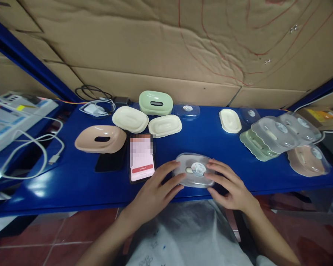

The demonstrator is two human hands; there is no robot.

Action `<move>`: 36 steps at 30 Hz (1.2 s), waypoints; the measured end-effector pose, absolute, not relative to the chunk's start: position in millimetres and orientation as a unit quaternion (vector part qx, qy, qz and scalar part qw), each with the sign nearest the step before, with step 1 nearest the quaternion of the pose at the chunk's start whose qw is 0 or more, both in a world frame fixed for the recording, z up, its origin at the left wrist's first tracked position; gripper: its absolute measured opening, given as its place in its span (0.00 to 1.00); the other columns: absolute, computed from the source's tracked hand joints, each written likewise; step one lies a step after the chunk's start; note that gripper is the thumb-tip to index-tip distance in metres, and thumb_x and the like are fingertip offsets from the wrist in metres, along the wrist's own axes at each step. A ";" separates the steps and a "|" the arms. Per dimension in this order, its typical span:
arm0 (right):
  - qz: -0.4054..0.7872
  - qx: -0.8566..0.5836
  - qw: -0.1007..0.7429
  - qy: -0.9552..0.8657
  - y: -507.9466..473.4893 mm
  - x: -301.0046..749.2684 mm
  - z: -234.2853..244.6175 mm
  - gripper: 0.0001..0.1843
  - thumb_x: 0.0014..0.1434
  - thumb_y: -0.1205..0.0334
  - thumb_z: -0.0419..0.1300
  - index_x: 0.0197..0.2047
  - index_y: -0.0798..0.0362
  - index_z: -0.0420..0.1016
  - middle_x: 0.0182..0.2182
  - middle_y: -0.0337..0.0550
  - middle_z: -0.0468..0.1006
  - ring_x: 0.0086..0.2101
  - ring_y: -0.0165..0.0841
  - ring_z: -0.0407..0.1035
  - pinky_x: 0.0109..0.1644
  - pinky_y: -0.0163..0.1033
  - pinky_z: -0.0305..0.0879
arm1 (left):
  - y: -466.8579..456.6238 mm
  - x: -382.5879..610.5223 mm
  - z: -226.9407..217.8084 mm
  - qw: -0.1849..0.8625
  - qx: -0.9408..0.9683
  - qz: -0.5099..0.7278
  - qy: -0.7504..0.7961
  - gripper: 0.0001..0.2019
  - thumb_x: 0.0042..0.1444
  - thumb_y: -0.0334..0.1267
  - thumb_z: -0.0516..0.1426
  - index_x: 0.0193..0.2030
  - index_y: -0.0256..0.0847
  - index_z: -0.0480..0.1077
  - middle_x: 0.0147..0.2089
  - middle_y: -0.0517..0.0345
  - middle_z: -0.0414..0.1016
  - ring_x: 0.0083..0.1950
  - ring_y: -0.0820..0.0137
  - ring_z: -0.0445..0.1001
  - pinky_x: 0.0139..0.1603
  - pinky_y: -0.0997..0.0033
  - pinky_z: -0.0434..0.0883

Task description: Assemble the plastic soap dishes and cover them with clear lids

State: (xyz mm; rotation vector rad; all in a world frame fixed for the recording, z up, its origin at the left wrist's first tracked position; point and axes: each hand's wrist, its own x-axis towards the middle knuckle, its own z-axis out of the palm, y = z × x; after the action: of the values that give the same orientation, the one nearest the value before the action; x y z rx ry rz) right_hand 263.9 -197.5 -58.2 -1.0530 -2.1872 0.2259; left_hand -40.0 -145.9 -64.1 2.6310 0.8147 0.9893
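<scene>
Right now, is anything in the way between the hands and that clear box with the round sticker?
No, nothing is. The left hand and the right hand both touch the clear box, one on each side. The phone lies beside the left hand, not between it and the box.

Blue worktop point(72, 177): pink tray point(100, 139) sitting toward the left end, lit phone point(141, 159) lying just beside it. Cream lid point(130, 119), cream tray point(164, 125) and green box point(155, 102) clustering toward the back edge. White charger point(93, 109) lying back left. Lidded boxes point(274, 135) crowding the right end.
</scene>
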 end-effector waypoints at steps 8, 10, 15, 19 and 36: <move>0.032 -0.386 0.330 -0.861 -197.1 263.3 -60.8 0.31 0.61 0.68 0.72 0.66 0.53 0.74 0.65 0.56 0.75 0.70 0.51 0.67 0.71 0.62 0.73 | -144.9 -41.0 -68.4 0.109 0.888 0.360 0.266 0.13 0.73 0.34 0.60 0.62 0.42 0.73 0.65 0.46 0.73 0.70 0.57 0.73 0.67 0.49 0.81; 0.026 -0.383 0.332 -0.862 -196.2 261.8 -60.0 0.29 0.61 0.68 0.72 0.65 0.55 0.74 0.64 0.57 0.76 0.70 0.51 0.67 0.71 0.61 0.73 | -144.3 -40.9 -69.8 0.105 0.888 0.365 0.260 0.13 0.73 0.35 0.60 0.62 0.41 0.73 0.64 0.46 0.73 0.69 0.57 0.73 0.66 0.50 0.82; 0.015 -0.388 0.323 -0.863 -197.3 260.7 -59.8 0.27 0.64 0.64 0.71 0.65 0.53 0.73 0.63 0.57 0.76 0.69 0.51 0.68 0.68 0.62 0.75 | -145.0 -40.0 -69.2 0.079 0.899 0.335 0.271 0.13 0.75 0.36 0.57 0.63 0.40 0.73 0.67 0.44 0.71 0.69 0.56 0.74 0.66 0.49 0.82; -0.028 -0.447 0.303 -0.841 -196.6 275.7 -58.6 0.25 0.66 0.61 0.70 0.64 0.50 0.73 0.58 0.55 0.78 0.65 0.51 0.71 0.63 0.61 0.78 | -147.4 -39.4 -65.6 0.056 0.907 0.325 0.260 0.14 0.75 0.35 0.57 0.65 0.40 0.72 0.69 0.43 0.70 0.69 0.56 0.74 0.65 0.49 0.82; -0.139 -0.490 0.086 -0.856 -62.6 224.5 -29.2 0.27 0.77 0.60 0.51 0.73 0.62 0.68 0.71 0.61 0.71 0.69 0.52 0.65 0.74 0.57 0.59 | -149.4 -37.5 -60.6 0.084 0.915 0.310 0.243 0.10 0.76 0.35 0.55 0.58 0.40 0.75 0.64 0.47 0.75 0.64 0.57 0.76 0.62 0.51 0.82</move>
State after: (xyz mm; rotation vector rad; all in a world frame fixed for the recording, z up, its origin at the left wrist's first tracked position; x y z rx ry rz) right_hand 224.5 -62.6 -29.2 -1.4608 -2.5530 -0.4138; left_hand -37.5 -149.4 -60.6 2.7313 0.7259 0.9258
